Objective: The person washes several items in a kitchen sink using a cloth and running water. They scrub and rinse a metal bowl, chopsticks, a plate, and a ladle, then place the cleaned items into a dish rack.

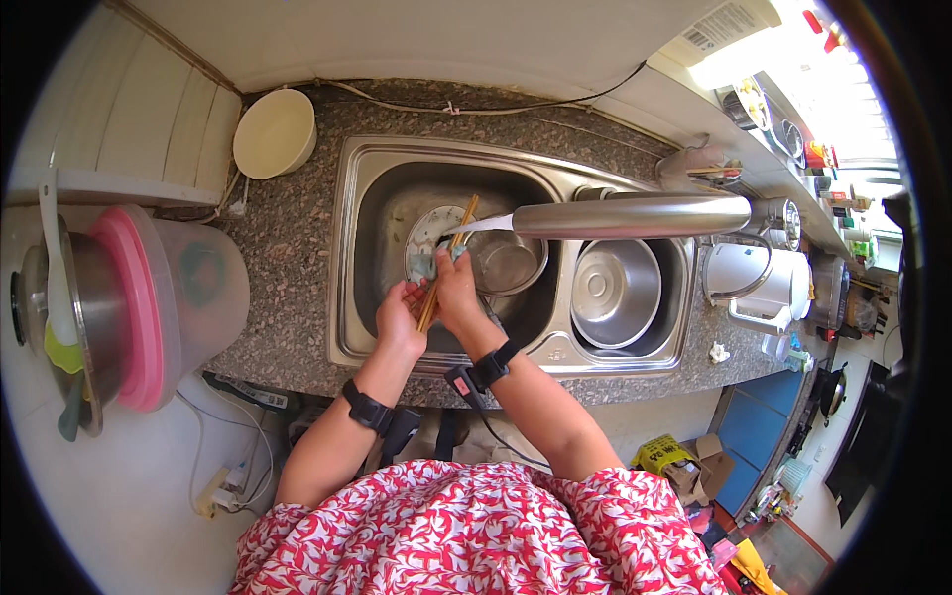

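Over the left basin of a steel double sink (342, 297), my right hand (455, 286) is closed on a grey-green cloth (459, 249) wrapped about a bundle of wooden chopsticks (467, 216). The lower ends of the chopsticks lie against my left hand (401, 316), whose fingers are partly curled; whether it grips them is unclear. Water runs from the metal faucet (632, 214) onto the bundle near my right hand. Below lie a patterned white plate (428, 223) and, beside it, a round metal bowl (513, 260), both partly hidden by my hands.
A metal pot (617, 294) sits in the right basin. A cream bowl (275, 134) stands on the granite counter at the back left. Lidded containers with a pink rim (137, 309) are at the left. A white kettle (755, 279) stands right of the sink, near a crumpled tissue (718, 352).
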Demonstrator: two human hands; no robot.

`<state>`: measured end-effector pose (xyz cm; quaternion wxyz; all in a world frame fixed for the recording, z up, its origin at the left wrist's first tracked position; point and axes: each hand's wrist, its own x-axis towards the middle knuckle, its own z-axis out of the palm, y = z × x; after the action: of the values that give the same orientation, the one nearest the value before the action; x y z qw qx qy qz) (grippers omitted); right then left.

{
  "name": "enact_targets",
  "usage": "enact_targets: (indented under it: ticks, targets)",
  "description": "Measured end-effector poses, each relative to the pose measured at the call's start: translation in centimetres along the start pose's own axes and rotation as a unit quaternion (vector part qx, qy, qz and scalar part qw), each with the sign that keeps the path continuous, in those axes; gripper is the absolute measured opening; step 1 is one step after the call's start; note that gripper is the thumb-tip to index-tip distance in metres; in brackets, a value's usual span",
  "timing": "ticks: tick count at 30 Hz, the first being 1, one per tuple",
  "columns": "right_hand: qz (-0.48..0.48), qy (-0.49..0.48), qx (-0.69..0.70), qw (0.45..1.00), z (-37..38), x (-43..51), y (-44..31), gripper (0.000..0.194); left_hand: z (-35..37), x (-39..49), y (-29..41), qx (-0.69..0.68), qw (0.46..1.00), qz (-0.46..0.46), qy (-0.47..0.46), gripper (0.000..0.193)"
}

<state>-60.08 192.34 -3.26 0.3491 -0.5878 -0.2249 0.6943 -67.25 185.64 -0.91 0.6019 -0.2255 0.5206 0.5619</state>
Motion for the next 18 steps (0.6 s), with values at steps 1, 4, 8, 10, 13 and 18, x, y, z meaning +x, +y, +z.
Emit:
enact_targets:
  ticks: [1,4,8,10,13,18]
  targets:
    - [-0.018,-0.010,-0.045,0.999,0.0,-0.3,0.4,0.015,0.0,0.3,-0.6,0.067,0.998,0.021,-0.007,0.024]
    - [-0.027,-0.016,-0.053,0.998,-0.3,-0.8,0.7,0.017,-0.4,0.5,-2.3,0.320,0.934,0.160,0.018,0.023]
    - [-0.001,-0.042,0.024,0.999,-0.4,-1.0,-0.9,0.028,-1.3,1.0,-2.2,0.573,0.730,0.374,-0.003,0.037]
    - [-0.040,-0.003,0.055,0.998,-0.1,-1.1,-2.1,0.032,-1.3,1.2,-1.4,0.567,0.752,0.337,0.018,0.038]
    - [0.074,-0.055,0.233,0.968,-1.1,-2.2,-3.6,0.037,-0.7,0.7,-0.6,0.564,0.760,0.322,0.017,0.035]
    - [-0.039,-0.069,0.062,0.995,0.0,-2.7,-1.7,0.046,0.6,-2.2,-1.1,0.637,0.683,0.353,-0.054,0.034]
